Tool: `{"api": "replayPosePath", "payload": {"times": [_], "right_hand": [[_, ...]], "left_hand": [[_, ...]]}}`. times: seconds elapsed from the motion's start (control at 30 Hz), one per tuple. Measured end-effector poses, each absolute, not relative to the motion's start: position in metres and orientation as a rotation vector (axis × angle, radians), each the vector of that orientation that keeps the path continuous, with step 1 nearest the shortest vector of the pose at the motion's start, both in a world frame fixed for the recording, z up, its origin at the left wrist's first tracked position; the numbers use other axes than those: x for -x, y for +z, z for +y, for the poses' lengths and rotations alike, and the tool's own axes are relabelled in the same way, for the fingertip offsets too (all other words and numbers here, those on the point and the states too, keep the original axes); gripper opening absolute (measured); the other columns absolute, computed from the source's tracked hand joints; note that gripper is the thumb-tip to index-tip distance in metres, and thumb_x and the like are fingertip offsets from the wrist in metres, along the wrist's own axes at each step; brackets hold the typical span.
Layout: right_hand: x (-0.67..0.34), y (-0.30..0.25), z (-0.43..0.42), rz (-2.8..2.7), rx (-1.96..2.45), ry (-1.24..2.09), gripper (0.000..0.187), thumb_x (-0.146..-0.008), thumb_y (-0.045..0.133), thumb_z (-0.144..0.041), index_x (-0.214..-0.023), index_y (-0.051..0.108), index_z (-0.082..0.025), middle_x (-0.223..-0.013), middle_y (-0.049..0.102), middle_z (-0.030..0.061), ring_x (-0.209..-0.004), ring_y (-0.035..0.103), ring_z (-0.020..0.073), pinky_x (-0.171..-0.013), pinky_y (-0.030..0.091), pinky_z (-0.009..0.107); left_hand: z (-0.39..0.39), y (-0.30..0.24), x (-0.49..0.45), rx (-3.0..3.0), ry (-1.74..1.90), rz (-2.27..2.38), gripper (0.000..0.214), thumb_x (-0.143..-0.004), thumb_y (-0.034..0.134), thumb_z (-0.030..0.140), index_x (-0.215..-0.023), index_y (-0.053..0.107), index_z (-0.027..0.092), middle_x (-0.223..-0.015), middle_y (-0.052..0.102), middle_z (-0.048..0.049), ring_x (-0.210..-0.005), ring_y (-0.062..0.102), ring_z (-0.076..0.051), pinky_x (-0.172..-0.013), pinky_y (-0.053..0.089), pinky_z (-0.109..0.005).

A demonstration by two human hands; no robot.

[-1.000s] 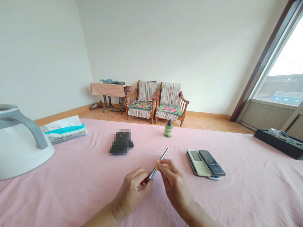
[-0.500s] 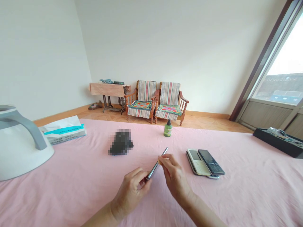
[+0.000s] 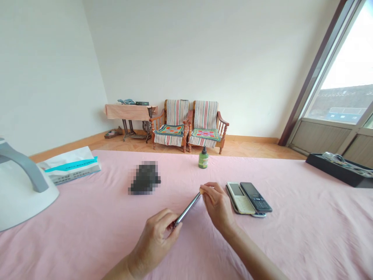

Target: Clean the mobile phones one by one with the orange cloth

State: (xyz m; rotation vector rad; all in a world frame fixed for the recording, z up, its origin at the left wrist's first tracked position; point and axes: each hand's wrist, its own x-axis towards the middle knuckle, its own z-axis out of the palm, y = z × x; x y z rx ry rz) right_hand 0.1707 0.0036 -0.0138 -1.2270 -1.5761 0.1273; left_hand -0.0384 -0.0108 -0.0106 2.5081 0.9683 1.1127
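Observation:
My left hand [image 3: 155, 239] grips the near end of a mobile phone [image 3: 188, 209], which is turned so that its thin silvery edge faces me. At the far end of the phone, my right hand [image 3: 218, 206] has its thumb and fingertips pinched together. A small pale-yellow bit [image 3: 201, 191] shows at these fingertips, too small to name, against or very near the phone's tip. To the right of my right hand lie a white keypad phone [image 3: 242, 202] and a black keypad phone [image 3: 257, 198], side by side on top of other phones mostly hidden beneath.
A pink cloth [image 3: 294, 233] covers the table. On it are a white kettle [image 3: 20, 198], a tissue pack [image 3: 72, 166], a blurred dark object [image 3: 145, 178], a green spray bottle [image 3: 203, 159] and a black box of cables [image 3: 338, 171]. Two wooden chairs [image 3: 204, 116] stand beyond.
My right hand has slid outward along the phone to its far tip. The phone has come slightly lower and leftward with my left hand. The whole view has shifted a little.

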Motion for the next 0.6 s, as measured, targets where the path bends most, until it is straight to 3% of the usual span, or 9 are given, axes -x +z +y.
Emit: {"api": "replayPosePath", "payload": {"times": [0.4, 0.6], "right_hand": [[-0.176, -0.023, 0.037, -1.276, 1.436, 0.383, 0.028, -0.078, 0.053, -0.027, -0.096, 0.07, -0.014, -0.091, 0.071, 0.0098, -0.081, 0.066, 0.0222, -0.071, 0.051, 0.032], [-0.184, -0.029, 0.041, -1.409, 1.548, 0.43, 0.024, -0.068, 0.052, -0.01, -0.076, 0.074, -0.014, -0.071, 0.072, 0.0066, -0.068, 0.066, 0.0205, -0.061, 0.047, 0.026]], "left_hand": [[-0.003, -0.016, 0.04, -2.459, 1.17, 1.105, 0.015, -0.083, 0.052, 0.016, -0.069, 0.055, 0.018, -0.061, 0.052, 0.0027, -0.055, 0.053, -0.01, -0.055, 0.042, -0.018], [0.0, -0.022, 0.041, -2.447, 1.158, 1.172, 0.016, -0.084, 0.053, 0.02, -0.068, 0.055, 0.018, -0.06, 0.053, 0.0025, -0.055, 0.054, -0.011, -0.055, 0.042, -0.018]]}}
